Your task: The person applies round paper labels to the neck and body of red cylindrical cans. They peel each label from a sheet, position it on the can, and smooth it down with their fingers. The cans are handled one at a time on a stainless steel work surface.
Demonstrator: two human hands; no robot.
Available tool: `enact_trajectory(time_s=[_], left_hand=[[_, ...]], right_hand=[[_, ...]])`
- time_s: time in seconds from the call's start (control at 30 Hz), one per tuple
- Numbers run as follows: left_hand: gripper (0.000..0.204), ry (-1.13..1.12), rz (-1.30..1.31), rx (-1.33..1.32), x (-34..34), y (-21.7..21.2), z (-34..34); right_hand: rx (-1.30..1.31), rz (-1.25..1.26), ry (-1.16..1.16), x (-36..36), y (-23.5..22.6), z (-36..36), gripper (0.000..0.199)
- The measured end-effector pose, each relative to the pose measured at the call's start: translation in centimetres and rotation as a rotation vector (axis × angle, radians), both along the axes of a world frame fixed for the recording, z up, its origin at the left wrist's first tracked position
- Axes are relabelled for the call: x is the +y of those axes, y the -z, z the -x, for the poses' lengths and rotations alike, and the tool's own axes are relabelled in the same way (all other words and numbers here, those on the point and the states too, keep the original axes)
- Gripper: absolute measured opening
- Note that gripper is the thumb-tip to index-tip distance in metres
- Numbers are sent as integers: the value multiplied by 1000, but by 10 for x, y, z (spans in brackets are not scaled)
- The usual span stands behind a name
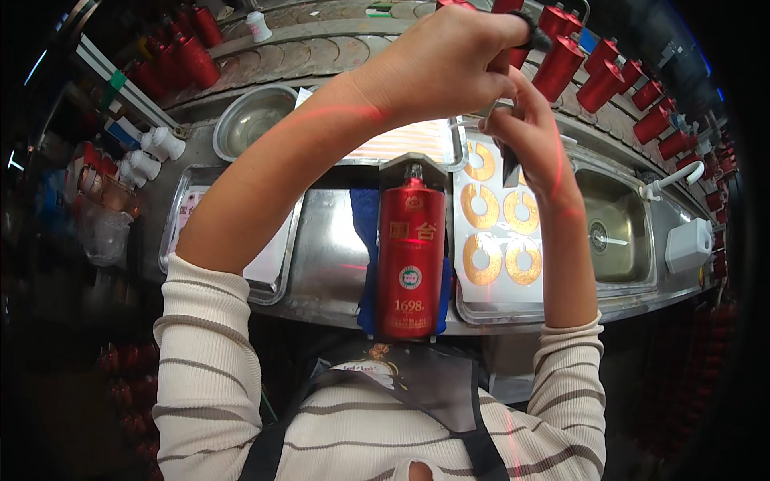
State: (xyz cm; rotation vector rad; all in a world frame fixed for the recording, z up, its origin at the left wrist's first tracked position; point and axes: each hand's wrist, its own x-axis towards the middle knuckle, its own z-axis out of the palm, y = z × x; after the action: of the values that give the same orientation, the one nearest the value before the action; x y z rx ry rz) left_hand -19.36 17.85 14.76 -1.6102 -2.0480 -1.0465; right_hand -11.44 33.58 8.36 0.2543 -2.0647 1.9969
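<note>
My left hand [453, 68] is raised over the far side of the bench, its fingers closed. A black, fuzzy-looking piece [536, 32] sits at its fingertips; whether it is held or worn cannot be made out. Close beside it, my right hand [529, 120] is closed on a flat grey blade-like tool [511, 167] that points down. Beneath that hand lies a white sheet of gold C-shaped labels [481, 206] in a metal tray [501, 314]. A red bottle [411, 264] with a silvery neck rests in front of me on a blue cloth [366, 240], touched by neither hand.
A metal bowl [255, 124], a striped label sheet [401, 144] and another tray [293, 240] surround the bottle. At the right are a sink [618, 204], white faucet [674, 178] and white jug [690, 244]. Red bottles [600, 84] stand along the far slatted conveyor [297, 56].
</note>
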Motion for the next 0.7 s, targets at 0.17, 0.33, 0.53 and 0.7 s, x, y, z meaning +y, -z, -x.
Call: enact_trajectory(time_s=[0.17, 0.33, 0.53, 0.7], left_hand=[[23, -78, -91, -229, -36, 2, -61], [52, -165, -175, -700, -81, 45, -141], [63, -313, -332, -1252, -123, 111, -226], [62, -361, -516, -1287, -129, 149, -255]], right_hand=[[-346, 74, -204, 27, -10, -68, 15], [-550, 5, -60, 5, 14, -154, 26], [-579, -32, -80, -30, 38, -209, 18], [-563, -102, -20, -43, 66, -217, 14]])
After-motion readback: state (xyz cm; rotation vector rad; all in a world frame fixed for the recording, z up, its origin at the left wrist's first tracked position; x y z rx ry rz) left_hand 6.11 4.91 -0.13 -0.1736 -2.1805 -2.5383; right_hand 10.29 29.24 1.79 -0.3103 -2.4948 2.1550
